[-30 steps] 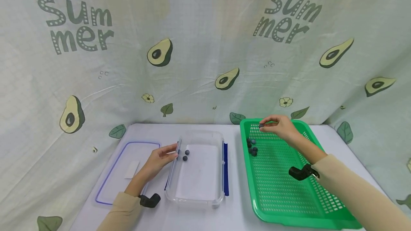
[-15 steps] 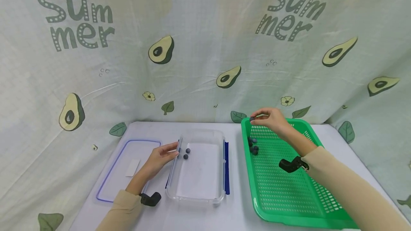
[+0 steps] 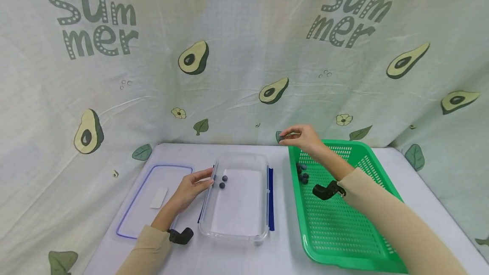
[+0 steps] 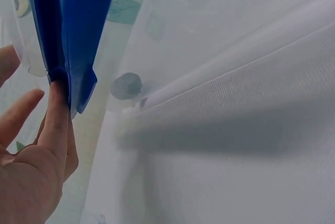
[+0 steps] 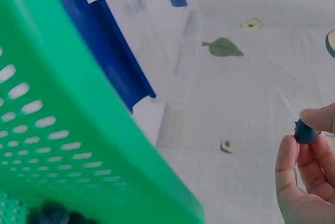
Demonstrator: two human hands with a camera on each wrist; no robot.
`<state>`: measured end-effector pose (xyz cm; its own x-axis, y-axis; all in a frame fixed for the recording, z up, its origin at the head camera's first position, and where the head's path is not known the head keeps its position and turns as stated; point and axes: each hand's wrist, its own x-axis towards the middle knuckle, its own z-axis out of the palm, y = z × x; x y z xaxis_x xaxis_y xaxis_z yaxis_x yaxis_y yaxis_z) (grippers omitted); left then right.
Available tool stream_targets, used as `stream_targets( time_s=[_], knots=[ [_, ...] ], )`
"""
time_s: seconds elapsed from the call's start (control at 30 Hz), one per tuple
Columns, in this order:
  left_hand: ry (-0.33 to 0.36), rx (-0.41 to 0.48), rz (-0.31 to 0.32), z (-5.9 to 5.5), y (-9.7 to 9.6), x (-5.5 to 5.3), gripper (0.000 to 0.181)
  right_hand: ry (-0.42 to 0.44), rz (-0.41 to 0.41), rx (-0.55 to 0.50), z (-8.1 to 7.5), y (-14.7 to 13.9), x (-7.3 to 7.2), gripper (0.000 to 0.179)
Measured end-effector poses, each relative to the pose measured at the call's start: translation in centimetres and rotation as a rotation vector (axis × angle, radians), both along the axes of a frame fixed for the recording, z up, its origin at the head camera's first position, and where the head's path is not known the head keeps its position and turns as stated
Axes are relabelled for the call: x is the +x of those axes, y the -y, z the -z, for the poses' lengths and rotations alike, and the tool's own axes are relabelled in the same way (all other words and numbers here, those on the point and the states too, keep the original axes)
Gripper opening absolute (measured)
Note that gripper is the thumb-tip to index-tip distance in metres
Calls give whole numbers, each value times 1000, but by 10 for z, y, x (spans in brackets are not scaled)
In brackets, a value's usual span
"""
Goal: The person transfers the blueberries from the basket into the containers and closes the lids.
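My right hand (image 3: 304, 139) pinches a blueberry (image 5: 305, 132) between thumb and fingertips. It is raised just beyond the back left corner of the green basket (image 3: 302, 220). Inside that basket, several blueberries (image 3: 304, 177) gather along its left wall. My left hand (image 3: 192, 187) touches the left side of the clear plastic container (image 3: 238, 237), its fingers fairly straight. In the left wrist view, one finger meets the container's blue side flap (image 4: 84, 41). Two blueberries (image 3: 223, 182) lie inside the container near its left wall.
A clear lid (image 3: 133, 207) with a blue seal lies to the left, a white label (image 3: 158, 197) on it. Another blue flap (image 3: 271, 198) hangs open on the container's right side. A printed curtain (image 3: 237, 54) stands behind the white table (image 3: 282, 253).
My right hand has moved left with the blueberry, from over the basket's back to past its left corner. My left hand stays at the container.
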<state>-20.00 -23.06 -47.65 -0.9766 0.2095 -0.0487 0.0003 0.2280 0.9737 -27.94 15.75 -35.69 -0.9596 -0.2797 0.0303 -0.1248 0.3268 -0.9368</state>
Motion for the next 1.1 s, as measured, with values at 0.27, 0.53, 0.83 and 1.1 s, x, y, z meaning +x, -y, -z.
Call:
stream_targets(
  time_s=[0.27,0.53,0.83,1.1],
  knots=[
    [8,11,-5,2,0,-1,56,-38,-70,40,2,38,-6,27],
    [3,44,-5,2,0,-2,55,2,-126,-18,15,76,-7,20],
    [-13,36,-17,-2,-2,-2,55,13,-143,-27,22,111,-10,23],
    [-3,19,-31,-2,-2,-1,54,1,-163,-28,27,134,-9,19]
  ],
)
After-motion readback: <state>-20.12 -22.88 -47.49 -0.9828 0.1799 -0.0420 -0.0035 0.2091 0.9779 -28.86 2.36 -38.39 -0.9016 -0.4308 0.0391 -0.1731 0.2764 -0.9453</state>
